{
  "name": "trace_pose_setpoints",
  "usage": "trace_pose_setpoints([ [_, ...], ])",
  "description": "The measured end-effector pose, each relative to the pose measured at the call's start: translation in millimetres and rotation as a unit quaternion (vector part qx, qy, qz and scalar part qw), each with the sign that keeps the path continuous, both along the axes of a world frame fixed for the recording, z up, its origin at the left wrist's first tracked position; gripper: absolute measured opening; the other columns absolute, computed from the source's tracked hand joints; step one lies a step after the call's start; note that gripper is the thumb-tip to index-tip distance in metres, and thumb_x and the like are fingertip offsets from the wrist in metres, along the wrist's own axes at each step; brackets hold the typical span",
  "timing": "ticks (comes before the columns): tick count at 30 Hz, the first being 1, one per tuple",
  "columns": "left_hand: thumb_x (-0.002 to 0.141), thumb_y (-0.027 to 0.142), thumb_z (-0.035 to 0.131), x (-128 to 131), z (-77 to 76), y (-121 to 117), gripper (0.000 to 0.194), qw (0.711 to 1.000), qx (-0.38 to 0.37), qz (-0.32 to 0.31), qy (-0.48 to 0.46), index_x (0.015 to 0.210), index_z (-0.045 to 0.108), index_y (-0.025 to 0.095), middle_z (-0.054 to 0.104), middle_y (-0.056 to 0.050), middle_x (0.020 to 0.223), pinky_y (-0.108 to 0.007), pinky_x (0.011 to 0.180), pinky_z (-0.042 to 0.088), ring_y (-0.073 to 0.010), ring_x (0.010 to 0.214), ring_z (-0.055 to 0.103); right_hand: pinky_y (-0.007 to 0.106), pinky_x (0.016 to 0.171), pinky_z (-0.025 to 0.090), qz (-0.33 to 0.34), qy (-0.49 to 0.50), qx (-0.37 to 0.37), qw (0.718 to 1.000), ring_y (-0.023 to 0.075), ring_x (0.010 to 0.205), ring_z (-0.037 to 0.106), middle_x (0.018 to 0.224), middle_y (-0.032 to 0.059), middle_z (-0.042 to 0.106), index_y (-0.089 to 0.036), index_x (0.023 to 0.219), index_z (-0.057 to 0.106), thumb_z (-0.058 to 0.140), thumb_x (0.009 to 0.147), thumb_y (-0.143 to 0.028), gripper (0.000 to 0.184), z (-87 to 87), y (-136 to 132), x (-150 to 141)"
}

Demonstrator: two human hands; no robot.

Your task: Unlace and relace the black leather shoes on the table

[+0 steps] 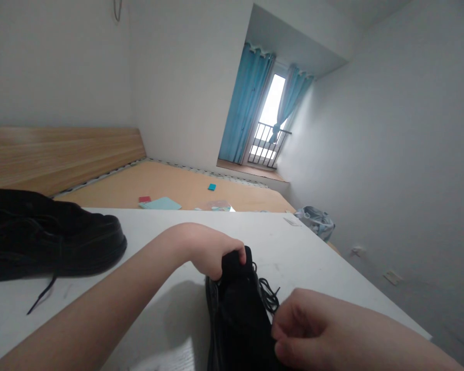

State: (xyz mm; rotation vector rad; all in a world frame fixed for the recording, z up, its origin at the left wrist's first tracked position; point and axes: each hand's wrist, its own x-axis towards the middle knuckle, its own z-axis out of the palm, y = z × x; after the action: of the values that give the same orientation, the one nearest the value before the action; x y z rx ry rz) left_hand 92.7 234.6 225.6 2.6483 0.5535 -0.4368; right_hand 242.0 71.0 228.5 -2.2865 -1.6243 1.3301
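Observation:
A black lace-up shoe (237, 314) stands on the white tabletop (166, 314) right in front of me, its lower part cut off by the bottom of the view. My left hand (216, 252) reaches in from the left, with thumb and fingers closed on the raised black flap at the shoe's far end. Loops of black shoelace (269, 296) hang out along the right side. Against that side, my right hand (309, 324) is closed with its fingertips at the shoe's edge; what they pinch is hidden. Another black shoe (58, 237) lies on its own at the left, one lace end trailing on the table.
Beyond the table spreads a tan bed surface (185, 180) with a wooden headboard (62, 154). On it lie a pale green sheet (161, 203), a red piece (144, 199) and a blue square (212, 187). A bag-like bin (316, 221) stands past the table's right edge.

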Motion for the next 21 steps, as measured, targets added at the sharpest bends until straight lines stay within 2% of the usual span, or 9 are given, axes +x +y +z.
trace_pose_setpoints([
  [2,0.065,0.016,0.06,-0.2,0.3,-0.9,0.064,1.0,0.003,-0.003,-0.003,0.126,0.051,0.032,0.065,-0.002,0.114,-0.029,0.069,0.047,-0.0229,0.092,0.062,0.013,0.034,0.031,0.073,0.026,-0.057,0.995,0.005,0.034,0.037,0.045,-0.0074,0.045,-0.018,0.059,0.05,0.045,0.073,-0.012,0.016,1.0,17.3,-8.8],
  [4,0.065,0.015,0.06,-0.7,0.3,-1.5,0.064,1.0,0.005,-0.003,-0.006,0.125,0.051,0.032,0.065,-0.002,0.114,-0.028,0.068,0.047,-0.0224,0.091,0.062,0.013,0.034,0.035,0.136,0.048,-0.112,0.983,0.0055,0.029,0.037,0.039,-0.0085,0.041,-0.018,0.052,0.043,0.04,0.07,-0.006,0.023,-0.3,33.0,-16.0],
  [7,0.064,0.015,0.059,-1.4,0.1,-2.3,0.064,1.0,0.007,0.003,-0.01,0.125,0.051,0.033,0.066,-0.001,0.113,-0.028,0.067,0.047,-0.0227,0.091,0.063,0.015,0.035,0.038,0.183,0.015,-0.124,0.975,0.0068,0.029,0.04,0.036,-0.0084,0.04,-0.018,0.05,0.043,0.039,0.07,-0.004,0.025,-4.5,49.5,-22.4],
  [10,0.063,0.014,0.058,-1.6,0.4,-3.4,0.065,1.0,0.011,0.003,-0.009,0.125,0.052,0.033,0.066,-0.002,0.113,-0.029,0.067,0.047,-0.0236,0.091,0.063,0.016,0.039,0.038,0.175,-0.061,-0.071,0.98,0.0096,0.037,0.052,0.04,-0.0039,0.049,-0.017,0.05,0.044,0.039,0.072,-0.006,0.025,-9.2,55.6,-30.6],
  [12,0.063,0.013,0.058,-1.4,0.8,-4.0,0.065,1.0,0.012,0.0,-0.01,0.124,0.052,0.032,0.066,-0.003,0.113,-0.029,0.067,0.047,-0.0237,0.091,0.063,0.021,0.047,0.045,0.172,-0.149,0.006,0.974,0.0155,0.05,0.064,0.05,0.0028,0.062,-0.016,0.056,0.054,0.042,0.077,-0.01,0.025,-12.7,53.1,-39.4],
  [14,0.062,0.012,0.058,-1.0,0.9,-4.4,0.066,1.0,0.013,0.001,-0.008,0.125,0.052,0.032,0.066,-0.003,0.113,-0.028,0.066,0.046,-0.0237,0.091,0.063,0.03,0.057,0.051,0.185,-0.262,0.097,0.942,0.0249,0.068,0.071,0.068,0.0113,0.072,-0.014,0.071,0.067,0.045,0.084,-0.018,0.025,-15.8,46.3,-48.2],
  [16,0.062,0.012,0.058,-0.4,0.8,-4.7,0.066,1.0,0.014,0.0,-0.006,0.125,0.052,0.032,0.066,-0.003,0.112,-0.028,0.064,0.046,-0.0238,0.09,0.063,0.038,0.064,0.053,0.19,-0.338,0.153,0.909,0.031,0.078,0.071,0.086,0.0154,0.074,-0.014,0.088,0.071,0.049,0.088,-0.025,0.025,-16.5,37.4,-53.5],
  [19,0.064,0.014,0.057,0.3,0.5,-5.1,0.062,1.0,0.022,-0.005,-0.006,0.124,0.052,0.031,0.068,-0.004,0.109,-0.028,0.062,0.045,-0.0239,0.087,0.064,0.041,0.07,0.054,0.21,-0.371,0.199,0.882,0.031,0.087,0.069,0.099,0.012,0.073,-0.017,0.102,0.069,0.052,0.087,-0.021,0.022,-13.7,27.7,-53.1],
  [21,0.064,0.014,0.057,0.5,0.6,-5.4,0.062,1.0,0.028,-0.006,-0.006,0.123,0.053,0.031,0.068,-0.003,0.107,-0.028,0.062,0.045,-0.0238,0.087,0.064,0.041,0.082,0.053,0.285,-0.364,0.229,0.857,0.0295,0.095,0.067,0.099,0.0101,0.073,-0.017,0.098,0.07,0.053,0.086,-0.014,0.022,-16.2,27.2,-50.4],
])
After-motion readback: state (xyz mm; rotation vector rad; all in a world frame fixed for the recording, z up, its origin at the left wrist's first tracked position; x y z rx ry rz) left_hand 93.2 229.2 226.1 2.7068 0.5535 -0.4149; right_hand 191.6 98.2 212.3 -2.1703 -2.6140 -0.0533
